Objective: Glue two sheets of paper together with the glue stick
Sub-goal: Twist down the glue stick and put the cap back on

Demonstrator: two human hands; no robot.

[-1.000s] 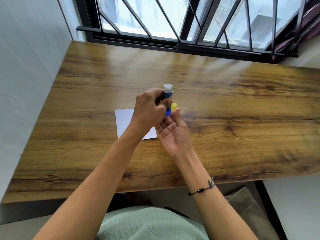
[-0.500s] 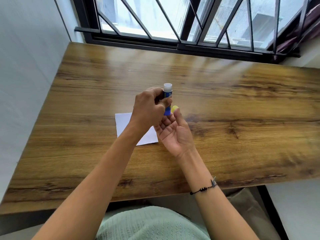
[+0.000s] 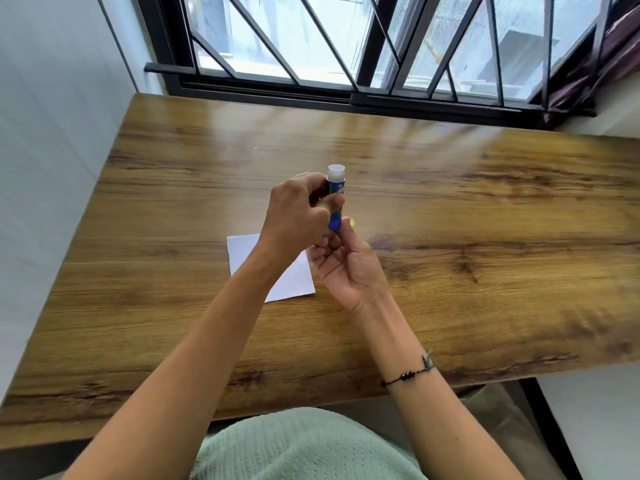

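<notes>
Left hand (image 3: 298, 216) clenched, right hand (image 3: 349, 268) palm-up, touching.

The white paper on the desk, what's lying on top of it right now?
Nothing visibly rests on the white paper. The left hand holds the glue stick above it, and the forearm hides its middle, so a second sheet can't be confirmed.

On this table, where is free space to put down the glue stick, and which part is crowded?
The table is bare to the right of the right hand, as far as its right edge, and along the far strip under the window. Left of the paper, toward the wall, is also bare. The middle is crowded: the left hand holds the glue stick above the paper.
</notes>
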